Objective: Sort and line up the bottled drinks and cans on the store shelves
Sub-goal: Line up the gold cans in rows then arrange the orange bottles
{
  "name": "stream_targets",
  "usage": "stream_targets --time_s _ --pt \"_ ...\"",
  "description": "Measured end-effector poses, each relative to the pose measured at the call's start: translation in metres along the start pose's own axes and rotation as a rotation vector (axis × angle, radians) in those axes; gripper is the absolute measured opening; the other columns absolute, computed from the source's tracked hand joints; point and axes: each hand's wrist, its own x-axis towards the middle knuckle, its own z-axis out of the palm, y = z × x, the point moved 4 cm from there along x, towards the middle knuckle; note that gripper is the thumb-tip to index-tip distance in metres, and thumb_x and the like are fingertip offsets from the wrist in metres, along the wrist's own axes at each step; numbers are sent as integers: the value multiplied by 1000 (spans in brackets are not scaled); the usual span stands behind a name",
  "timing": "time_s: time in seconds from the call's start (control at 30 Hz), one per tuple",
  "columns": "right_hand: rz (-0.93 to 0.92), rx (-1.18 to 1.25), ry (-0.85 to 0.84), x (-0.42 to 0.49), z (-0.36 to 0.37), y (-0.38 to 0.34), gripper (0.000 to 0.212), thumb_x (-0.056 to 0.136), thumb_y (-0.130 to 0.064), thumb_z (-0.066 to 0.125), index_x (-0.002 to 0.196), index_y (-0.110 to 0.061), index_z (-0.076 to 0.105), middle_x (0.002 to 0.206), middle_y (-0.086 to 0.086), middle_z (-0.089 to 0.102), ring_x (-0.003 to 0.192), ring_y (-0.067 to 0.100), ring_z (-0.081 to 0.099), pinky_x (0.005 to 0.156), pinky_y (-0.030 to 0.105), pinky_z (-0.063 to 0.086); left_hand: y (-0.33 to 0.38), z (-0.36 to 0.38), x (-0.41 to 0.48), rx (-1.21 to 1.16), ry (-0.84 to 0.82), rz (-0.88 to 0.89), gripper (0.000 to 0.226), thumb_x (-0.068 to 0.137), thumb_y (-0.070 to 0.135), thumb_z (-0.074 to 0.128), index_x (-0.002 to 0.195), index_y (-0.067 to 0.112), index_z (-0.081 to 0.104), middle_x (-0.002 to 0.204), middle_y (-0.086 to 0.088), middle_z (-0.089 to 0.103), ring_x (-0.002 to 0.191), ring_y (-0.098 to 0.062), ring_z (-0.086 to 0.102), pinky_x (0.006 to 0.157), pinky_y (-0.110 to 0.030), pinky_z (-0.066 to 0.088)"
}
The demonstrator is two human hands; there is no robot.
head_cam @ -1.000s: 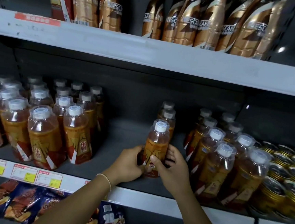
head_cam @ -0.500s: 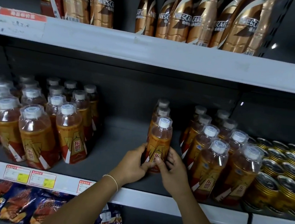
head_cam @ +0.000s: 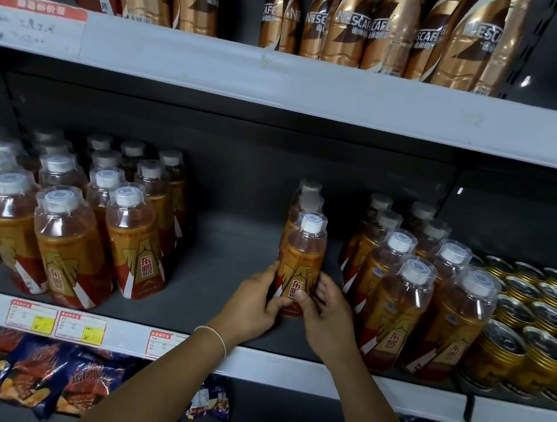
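Both hands cup one bottle (head_cam: 302, 263): my left hand (head_cam: 255, 304) grasps its left side, my right hand (head_cam: 327, 311) its right, thumbs on the label. It stands upright mid-shelf (head_cam: 218, 273), fronting a short row

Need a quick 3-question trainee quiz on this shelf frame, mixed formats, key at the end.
1. True or false: the left hand and right hand both hold the same bottle.
2. What stands at the right end of the middle shelf? A. gold cans B. glass jars C. paper cups
3. Fill in: the brown-gold bottles on the top shelf read ____.
Key: 1 true; 2 A; 3 Nescafe.
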Motion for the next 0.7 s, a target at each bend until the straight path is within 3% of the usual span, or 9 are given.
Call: stream_targets --time_s 0.1,0.2,0.27,0.33,0.4,0.47,0.53,0.63,0.7 --pt "-16 27 37 -5 0 -5 55 93 -12 68 143 -15 46 134 -2 60 126 9 56 109 28 44 -1 -3 -2 64 -21 -11 65 92 30 66 148 16 37 137 -4 56 124 -19 52 103 -14 32" --pt "-97 -87 273 -15 -2 -19 43 86 -17 77 123 -20 54 123 -4 60 114 9 58 99 25 48 -7 -22 -10 212 7 -33 64 94 32 62 149 13 37 147 -8 47 138 -26 39 115 -24 22" --pt "-304 -220 454 -24 2 -42 34 83 -13 78 105 -26 54 107 -4 56 99 4 56 84 17 48 -9 -48 -19 264 101 -37 57 95 29 60 146 11 42 145 -9 51 136 -26 43 115 -29 30" --pt "-523 -217 478 -27 20 -65 28 82 -4 75 95 -21 57 97 -4 53 90 0 54 77 10 44 -9 -77 -30 286 200 -20 47 93 23 62 136 6 54 133 -11 60 124 -27 54 107 -31 41" --pt "-655 -188 405 -27 48 -82 17 83 -4 71 96 -11 63 95 -4 55 86 -1 53 78 7 42 -10 -105 -43 311 262 -27 38 90 14 62 127 5 62 122 -11 66 113 -28 61 98 -33 48" --pt "-648 -151 240 -19 81 -90 25 84 -6 71 108 -8 65 100 -3 59 91 2 56 81 9 43 -13 -130 -59 345 298 -71 36 83 7 60 118 9 66 112 -8 70 102 -26 65 89 -33 52" --pt "-523 -118 1 -6 118 -91 41 86 -7 72 125 -11 61 115 -4 61 105 3 57 87 9 43 -17 -153 -76 370 331 -127 30 78 6 60 106 13 69 99 -5 72 90 -25 67 77 -33 54" --pt "-274 -80 -383 13 173 -87 69 88 -8 73 147 -22 41 139 -11 49 126 4 48 102 16 39 -24 -178 -93 381 342 -201 19 77 7 58 92 12 68 89 -6 70 83 -26 65 70 -36 52" --pt "-178 -19 -547 23 200 -85 82 86 -3 74 152 -23 31 139 -15 43 129 -1 42 106 19 35 -31 -187 -100 403 325 -234 13 79 8 55 89 11 62 86 -7 65 82 -27 61 69 -38 49"
